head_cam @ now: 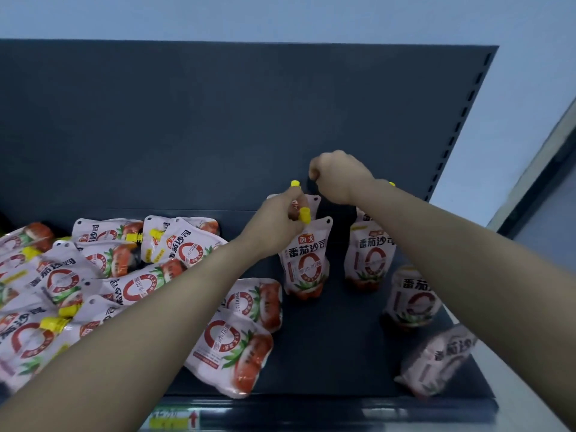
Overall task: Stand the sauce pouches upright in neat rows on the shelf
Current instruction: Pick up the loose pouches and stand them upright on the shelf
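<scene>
White sauce pouches with red tomato print and yellow caps sit on a dark shelf (343,338). My left hand (277,222) pinches the yellow cap of an upright pouch (305,260); a second upright pouch (313,201) stands right behind it. My right hand (338,177) is a closed fist above the shelf near the back panel, with nothing visible in it. Under my right forearm two pouches (371,257) (411,302) stand upright in a row, and a third pouch (436,364) leans near the front edge. Several pouches (62,285) lie flat in a heap at left.
Two flat pouches (230,350) lie near the shelf's front edge in the middle. The dark back panel (218,120) rises behind. The shelf ends at the right (480,378), with a pale wall beyond. A price strip (174,419) runs along the front lip.
</scene>
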The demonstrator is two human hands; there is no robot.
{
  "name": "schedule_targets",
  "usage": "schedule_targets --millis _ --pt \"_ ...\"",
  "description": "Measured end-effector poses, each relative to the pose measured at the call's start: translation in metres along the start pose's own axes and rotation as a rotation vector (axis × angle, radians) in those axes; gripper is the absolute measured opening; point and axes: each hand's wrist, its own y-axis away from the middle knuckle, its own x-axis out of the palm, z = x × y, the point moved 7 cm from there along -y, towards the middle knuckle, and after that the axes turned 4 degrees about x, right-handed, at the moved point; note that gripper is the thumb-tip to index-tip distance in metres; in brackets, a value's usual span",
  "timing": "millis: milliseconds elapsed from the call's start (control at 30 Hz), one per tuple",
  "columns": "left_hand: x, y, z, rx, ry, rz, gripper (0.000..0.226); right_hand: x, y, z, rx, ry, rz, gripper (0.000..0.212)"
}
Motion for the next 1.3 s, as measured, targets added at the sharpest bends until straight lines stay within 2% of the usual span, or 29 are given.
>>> schedule_targets --millis 167,300,367,533,700,800,933,1033,1133,1200,1300 --pt "0.007 -0.002 -0.004 -0.028 0.033 0.012 0.009 -0.016 0.013 -0.01 -0.005 -0.022 -0.018 0.03" --pt "0.005 0.002 -0.006 -0.088 0.012 0.029 0.028 -0.025 0.021 -0.008 -0.038 -0.052 -0.027 0.027" --pt "-0.007 0.008 -0.005 -0.115 0.003 -0.024 0.031 -0.029 0.026 0.0 -0.076 -0.078 -0.029 0.026" --pt "-0.047 0.042 0.008 -0.184 -0.066 -0.147 0.022 -0.028 0.038 0.043 -0.201 -0.151 0.016 0.026" --pt "-0.081 0.096 0.043 -0.449 -0.313 -0.148 0.027 0.003 0.052 0.106 -0.368 -0.175 0.21 0.02" --pt "-0.087 0.13 0.062 -0.613 -0.498 -0.05 0.026 0.04 0.059 0.139 -0.429 -0.131 0.35 0.022" --pt "-0.078 0.158 0.089 -0.714 -0.621 0.127 0.018 0.088 0.065 0.166 -0.476 -0.052 0.471 0.028" --pt "-0.072 0.17 0.107 -0.776 -0.606 0.146 0.034 0.115 0.064 0.174 -0.475 -0.015 0.541 0.029" --pt "-0.072 0.174 0.114 -0.785 -0.543 0.066 0.036 0.134 0.063 0.175 -0.469 0.0 0.613 0.043" --pt "-0.073 0.175 0.117 -0.794 -0.493 0.026 0.033 0.142 0.063 0.177 -0.467 -0.015 0.653 0.055" --pt "-0.073 0.178 0.124 -0.822 -0.384 0.008 0.018 0.152 0.059 0.181 -0.474 -0.027 0.684 0.062"
